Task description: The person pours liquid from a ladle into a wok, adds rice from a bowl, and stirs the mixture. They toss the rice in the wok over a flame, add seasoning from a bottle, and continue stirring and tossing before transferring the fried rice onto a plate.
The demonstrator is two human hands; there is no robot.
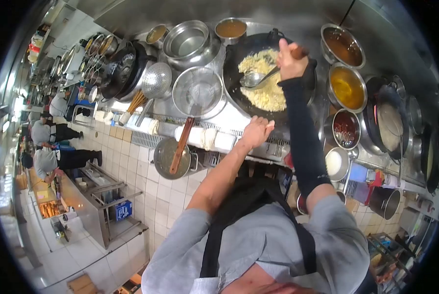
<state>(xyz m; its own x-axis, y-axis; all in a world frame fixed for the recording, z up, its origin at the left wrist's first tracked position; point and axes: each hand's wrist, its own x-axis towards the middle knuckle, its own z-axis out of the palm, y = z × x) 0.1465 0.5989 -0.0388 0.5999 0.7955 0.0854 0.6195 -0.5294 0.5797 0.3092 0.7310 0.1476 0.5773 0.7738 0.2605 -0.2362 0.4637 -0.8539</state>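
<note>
My right hand, with a black sleeve on the forearm, is closed around the handle of a metal ladle with a wooden end. The ladle's bowl rests in pale yellow food, which looks like rice with egg, inside a black wok. At the wok's near edge, my left hand is closed on what appears to be its rim or ear; the fingers partly hide the grip. Left of the wok sits a round wire strainer. A perforated skimmer lies farther left.
Bowls of brown sauce, yellow oil and red chilli sauce line the right side. A metal pot stands behind the strainer. A wooden-handled pan juts over the counter's front. Several people stand at the far left.
</note>
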